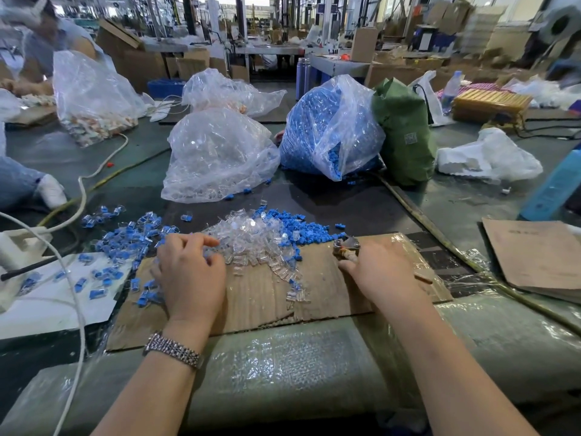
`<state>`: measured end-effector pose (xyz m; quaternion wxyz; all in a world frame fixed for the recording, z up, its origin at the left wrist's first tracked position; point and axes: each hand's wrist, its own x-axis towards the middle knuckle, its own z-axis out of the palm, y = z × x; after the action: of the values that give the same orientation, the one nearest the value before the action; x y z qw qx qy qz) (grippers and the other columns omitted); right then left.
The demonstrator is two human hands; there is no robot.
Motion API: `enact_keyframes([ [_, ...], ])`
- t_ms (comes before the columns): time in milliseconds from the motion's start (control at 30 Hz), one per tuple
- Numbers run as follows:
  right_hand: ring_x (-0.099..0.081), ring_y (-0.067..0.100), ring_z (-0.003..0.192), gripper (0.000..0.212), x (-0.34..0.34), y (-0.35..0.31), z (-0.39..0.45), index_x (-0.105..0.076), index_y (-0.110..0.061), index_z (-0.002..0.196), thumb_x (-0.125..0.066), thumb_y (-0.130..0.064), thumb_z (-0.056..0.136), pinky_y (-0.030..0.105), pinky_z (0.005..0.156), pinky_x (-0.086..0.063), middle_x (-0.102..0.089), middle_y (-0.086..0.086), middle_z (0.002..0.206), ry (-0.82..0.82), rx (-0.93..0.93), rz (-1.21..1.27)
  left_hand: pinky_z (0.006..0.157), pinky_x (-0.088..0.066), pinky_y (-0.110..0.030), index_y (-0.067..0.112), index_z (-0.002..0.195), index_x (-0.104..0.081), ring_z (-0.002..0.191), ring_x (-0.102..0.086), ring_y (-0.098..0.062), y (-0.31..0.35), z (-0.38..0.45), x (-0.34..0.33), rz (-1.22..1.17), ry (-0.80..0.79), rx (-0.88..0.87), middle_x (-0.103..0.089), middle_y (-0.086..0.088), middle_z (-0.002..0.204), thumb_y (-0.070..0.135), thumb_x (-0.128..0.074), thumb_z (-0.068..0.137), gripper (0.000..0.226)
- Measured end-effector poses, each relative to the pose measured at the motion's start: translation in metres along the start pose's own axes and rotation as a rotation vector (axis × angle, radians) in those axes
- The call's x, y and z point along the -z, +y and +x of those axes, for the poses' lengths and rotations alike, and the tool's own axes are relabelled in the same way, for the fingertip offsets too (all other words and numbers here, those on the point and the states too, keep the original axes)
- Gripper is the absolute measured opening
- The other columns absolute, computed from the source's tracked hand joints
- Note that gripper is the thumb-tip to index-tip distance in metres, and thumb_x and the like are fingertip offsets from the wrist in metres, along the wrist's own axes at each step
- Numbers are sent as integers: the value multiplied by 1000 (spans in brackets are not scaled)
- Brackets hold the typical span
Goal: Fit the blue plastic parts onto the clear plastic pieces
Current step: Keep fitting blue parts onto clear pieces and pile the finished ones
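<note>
Where the flattened cardboard sheet [261, 297] meets the dark table [361, 202], a heap of clear plastic pieces [251, 243] lies spilled, with loose blue plastic parts [301, 229] banked against its far and right side and a few clear ones trailing toward the person along the cardboard. The left hand [191, 275] rests palm down at the heap's left edge, its fingers curled into the pieces; what the fingertips hold, if anything, is hidden under the hand, so the grip cannot be told. The right hand [383, 272] lies on the cardboard to the right of the heap, fingers folded around a small metal tool [345, 247] whose head sticks out past the thumb; its exact shape is hard to make out. To the left, pieces that look already joined, blue inside clear [125, 237], are scattered over the table and a white sheet [56, 306]. A metal watch [173, 349] circles the left wrist. Bubble wrap [283, 363] covers the near table edge. Behind the heap stand a clear bag of clear pieces [217, 158] and a clear bag packed with blue parts [327, 130], its mouth sagging open, beside a green bag [405, 133]. Further bags hold pale and orange bits too blurred to name. A white cable [81, 196] snakes across the left. Another person is partly cut off at the upper left, and the workshop beyond, with cardboard boxes [138, 58] and benches, is blurred
</note>
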<state>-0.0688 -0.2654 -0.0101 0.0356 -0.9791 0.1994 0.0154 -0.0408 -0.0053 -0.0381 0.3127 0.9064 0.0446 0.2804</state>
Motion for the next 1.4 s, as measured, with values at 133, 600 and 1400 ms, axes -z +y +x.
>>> enact_keyframes([
  [133, -44, 27, 120, 38, -6, -18, -3, -53, -18, 126, -61, -42, 96, 46, 98, -40, -49, 7, 128, 264, 124, 73, 93, -43, -42, 23, 99, -69, 96, -47, -12, 7, -7, -7, -64, -135, -257, -53, 5, 96, 8, -64, 89, 19],
  [600, -49, 19, 105, 13, -27, -55, -8, -65, -26, 103, -54, -34, 101, 43, 94, -31, -58, -5, 106, 255, 354, 276, 95, -34, -36, 28, 106, -72, 104, -49, -14, 17, -15, -19, 172, -278, -469, -57, 8, 105, 34, -66, 93, 15],
  [1400, -50, 9, 86, 4, -40, -49, -15, -61, -21, 97, -63, -17, 96, 19, 75, -39, -59, -7, 92, 434, 511, 649, 61, -41, -10, 29, 128, -61, 89, -56, -1, 19, -15, -13, 53, -478, -493, -60, 13, 117, 32, -49, 105, 26],
])
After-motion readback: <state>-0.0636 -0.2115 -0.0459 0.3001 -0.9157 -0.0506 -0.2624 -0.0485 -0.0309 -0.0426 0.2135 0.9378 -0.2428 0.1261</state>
